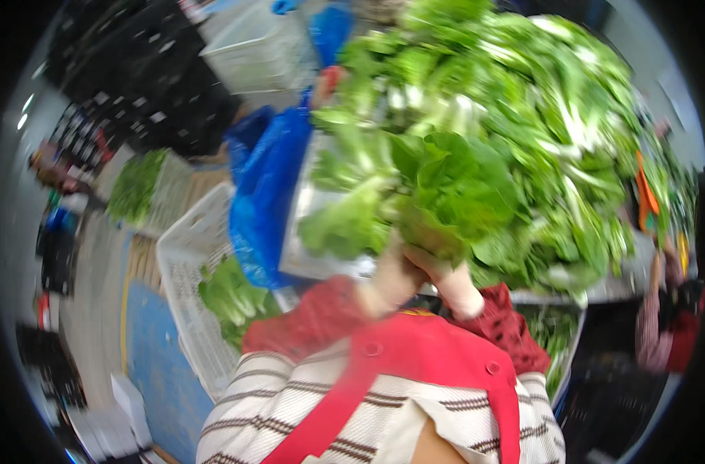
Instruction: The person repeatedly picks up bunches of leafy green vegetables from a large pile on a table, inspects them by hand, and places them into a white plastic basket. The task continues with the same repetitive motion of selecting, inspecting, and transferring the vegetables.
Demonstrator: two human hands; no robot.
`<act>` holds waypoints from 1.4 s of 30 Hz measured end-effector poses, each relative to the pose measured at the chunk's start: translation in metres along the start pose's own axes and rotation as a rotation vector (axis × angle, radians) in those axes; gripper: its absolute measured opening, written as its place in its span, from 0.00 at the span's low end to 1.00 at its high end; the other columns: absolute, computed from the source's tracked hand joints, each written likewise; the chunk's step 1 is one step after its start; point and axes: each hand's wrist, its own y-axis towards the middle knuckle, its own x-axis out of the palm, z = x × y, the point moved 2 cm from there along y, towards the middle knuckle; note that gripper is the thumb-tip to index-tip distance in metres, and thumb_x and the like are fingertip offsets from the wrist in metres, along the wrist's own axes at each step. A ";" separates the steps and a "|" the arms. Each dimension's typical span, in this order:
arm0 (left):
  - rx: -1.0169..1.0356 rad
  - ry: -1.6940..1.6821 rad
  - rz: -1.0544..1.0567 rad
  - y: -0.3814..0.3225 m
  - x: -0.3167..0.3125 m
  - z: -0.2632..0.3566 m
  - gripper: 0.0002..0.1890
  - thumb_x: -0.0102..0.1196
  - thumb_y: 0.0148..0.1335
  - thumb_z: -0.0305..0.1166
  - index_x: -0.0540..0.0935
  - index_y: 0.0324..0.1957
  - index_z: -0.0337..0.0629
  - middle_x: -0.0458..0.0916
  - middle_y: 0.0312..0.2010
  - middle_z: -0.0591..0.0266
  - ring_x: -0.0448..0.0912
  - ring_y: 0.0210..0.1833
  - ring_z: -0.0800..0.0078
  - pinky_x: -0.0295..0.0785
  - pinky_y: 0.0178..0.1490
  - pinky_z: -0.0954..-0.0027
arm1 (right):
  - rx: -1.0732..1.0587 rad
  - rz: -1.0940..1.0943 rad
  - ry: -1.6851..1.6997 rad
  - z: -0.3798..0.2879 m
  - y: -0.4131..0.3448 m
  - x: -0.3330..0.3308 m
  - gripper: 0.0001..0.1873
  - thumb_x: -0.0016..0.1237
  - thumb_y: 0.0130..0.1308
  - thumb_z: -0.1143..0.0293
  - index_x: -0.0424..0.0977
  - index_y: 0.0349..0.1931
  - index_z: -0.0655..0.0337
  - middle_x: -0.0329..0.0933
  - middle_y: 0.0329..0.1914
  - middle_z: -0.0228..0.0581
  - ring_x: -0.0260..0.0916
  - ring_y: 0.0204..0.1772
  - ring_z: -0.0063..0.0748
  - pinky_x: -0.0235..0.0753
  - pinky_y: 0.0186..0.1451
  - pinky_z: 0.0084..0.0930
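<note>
My left hand [396,269] and my right hand [442,272] are close together in front of my chest, both around the base of a leafy green head [463,188]. Its broad, rounded leaves open upward and hide most of my fingers. Just beyond it, a large heap of leafy greens with pale stalks [561,116] covers the table. Looser pale-green heads [352,214] rest on a shiny metal surface [297,255] to the left of my hands. Motion blurs much of the view.
Blue plastic bags [271,168] hang along the left edge of the metal surface. A white perforated crate [172,267] with greens stands lower left; another white crate [254,58] is farther back. At far right, a co-worker's arm [654,313] reaches toward the table near something orange [645,194].
</note>
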 end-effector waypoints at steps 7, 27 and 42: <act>-0.115 -0.178 0.013 -0.017 -0.024 0.032 0.34 0.66 0.56 0.41 0.65 0.59 0.36 0.69 0.54 0.50 0.74 0.52 0.62 0.72 0.54 0.68 | 0.451 -0.163 0.961 -0.002 0.016 -0.029 0.27 0.46 0.67 0.59 0.64 0.61 0.67 0.74 0.55 0.54 0.77 0.49 0.41 0.79 0.53 0.39; -0.489 -0.736 -0.251 -0.008 -0.014 0.001 0.27 0.64 0.53 0.32 0.74 0.55 0.37 0.81 0.43 0.58 0.80 0.44 0.67 0.76 0.46 0.68 | 0.221 -0.343 0.268 0.011 0.009 -0.043 0.35 0.56 0.62 0.58 0.59 0.65 0.67 0.71 0.57 0.43 0.68 0.59 0.34 0.68 0.63 0.27; -0.369 -0.972 0.277 -0.010 -0.037 -0.026 0.22 0.57 0.62 0.29 0.69 0.57 0.35 0.78 0.49 0.51 0.78 0.50 0.58 0.76 0.48 0.57 | -0.320 0.211 -0.164 -0.059 0.090 -0.080 0.09 0.50 0.65 0.73 0.79 0.42 0.66 0.81 0.37 0.43 0.79 0.40 0.31 0.76 0.46 0.24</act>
